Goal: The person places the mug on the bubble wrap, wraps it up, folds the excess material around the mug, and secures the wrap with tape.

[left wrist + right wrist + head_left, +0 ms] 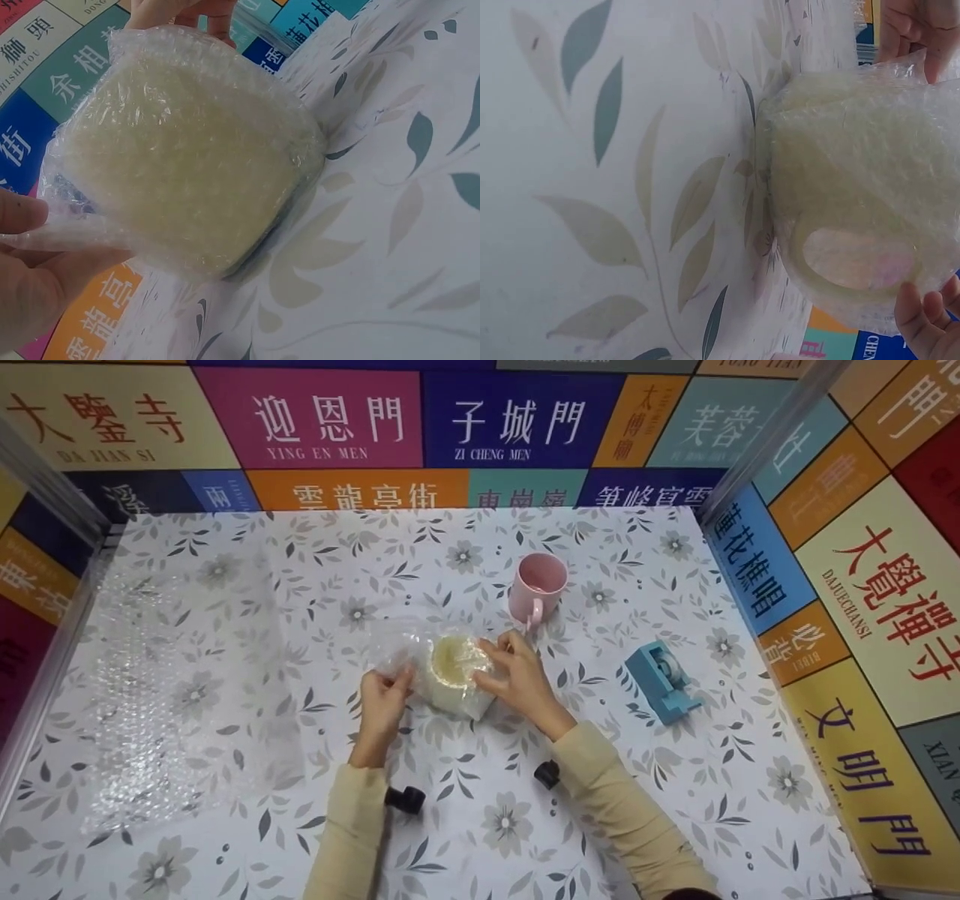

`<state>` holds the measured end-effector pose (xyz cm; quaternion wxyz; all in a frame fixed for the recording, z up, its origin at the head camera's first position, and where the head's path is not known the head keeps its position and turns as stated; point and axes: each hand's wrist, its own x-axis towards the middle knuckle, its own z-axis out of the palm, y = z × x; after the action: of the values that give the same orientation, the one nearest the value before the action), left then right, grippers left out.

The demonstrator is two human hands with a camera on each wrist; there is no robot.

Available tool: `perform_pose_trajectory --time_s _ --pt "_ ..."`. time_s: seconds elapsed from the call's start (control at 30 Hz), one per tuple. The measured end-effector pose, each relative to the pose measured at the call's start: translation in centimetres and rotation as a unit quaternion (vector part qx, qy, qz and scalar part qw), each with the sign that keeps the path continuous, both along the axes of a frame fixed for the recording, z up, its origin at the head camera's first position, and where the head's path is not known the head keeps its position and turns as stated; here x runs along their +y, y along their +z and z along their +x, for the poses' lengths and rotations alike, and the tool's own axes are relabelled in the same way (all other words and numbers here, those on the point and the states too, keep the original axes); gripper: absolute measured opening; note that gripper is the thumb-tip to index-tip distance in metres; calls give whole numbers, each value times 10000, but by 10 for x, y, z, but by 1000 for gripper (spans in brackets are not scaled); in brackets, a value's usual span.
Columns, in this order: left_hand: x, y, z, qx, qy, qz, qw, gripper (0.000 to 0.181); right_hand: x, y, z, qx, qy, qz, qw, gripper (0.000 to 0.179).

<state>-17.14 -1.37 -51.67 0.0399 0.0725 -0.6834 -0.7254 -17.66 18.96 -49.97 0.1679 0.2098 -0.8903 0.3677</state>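
Note:
A pale yellow mug stands wrapped in clear bubble wrap on the table. Its handle shows through the wrap in the right wrist view. On the left side, my left hand pinches a loose flap of the wrap between thumb and fingers, as the left wrist view shows close up. Opposite it, my right hand holds the wrapped mug at its handle side, thumb and fingers curled against the wrap.
A pink mug stands just behind my right hand. Further right is a blue tape dispenser with a roll of tape. A large sheet of bubble wrap lies flat on the left of the flowered tabletop. Printed panels border the table.

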Motion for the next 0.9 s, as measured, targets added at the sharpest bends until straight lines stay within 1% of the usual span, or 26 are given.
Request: perform_pose_trajectory --time_s 0.03,0.23,0.33,0.4,0.5,0.57,0.63,0.67,0.73,0.77,0.8,0.83,0.87,0.9 --pt "0 0 0 29 -41 -79 10000 11 -1 0 0 14 4 13 10000 44" --pt "-2 1 2 123 -304 -234 9992 12 -3 1 0 187 -17 128 9997 41" --pt "-2 2 4 192 -393 -528 9976 13 -5 0 -1 185 -8 188 9997 43" --pt "-2 2 5 321 -472 -774 9954 15 -5 0 -1 166 -1 201 9997 44" --pt "-2 5 7 680 -663 -1251 9876 13 -5 0 -1 152 -4 195 9997 44" --pt "-2 5 9 954 -843 -1569 9794 12 -5 -1 -1 144 -19 190 9997 44" --pt "-2 5 10 1223 -974 -1775 9716 15 -6 -1 -1 130 -29 185 9997 44" --pt "-3 5 11 1299 -1078 -1657 9716 19 -6 -1 0 132 -34 185 9997 44" --pt "-5 5 13 1224 -1240 -1181 9776 27 -6 -1 0 114 -43 176 9998 45" --pt "-6 4 13 1101 -1303 -801 9821 30 -6 -1 0 97 -44 168 9998 45" --pt "-8 4 13 949 -1398 -370 9849 37 -6 -1 1 85 -43 164 9998 45" --pt "-9 3 13 749 -1525 68 9854 44 -6 -1 1 79 -43 161 9998 44" --pt "-11 2 12 519 -1644 509 9837 53 -6 -1 1 81 -49 158 9998 44" --pt "-13 1 11 344 -1717 769 9815 61 -6 0 1 77 -54 151 9998 44"
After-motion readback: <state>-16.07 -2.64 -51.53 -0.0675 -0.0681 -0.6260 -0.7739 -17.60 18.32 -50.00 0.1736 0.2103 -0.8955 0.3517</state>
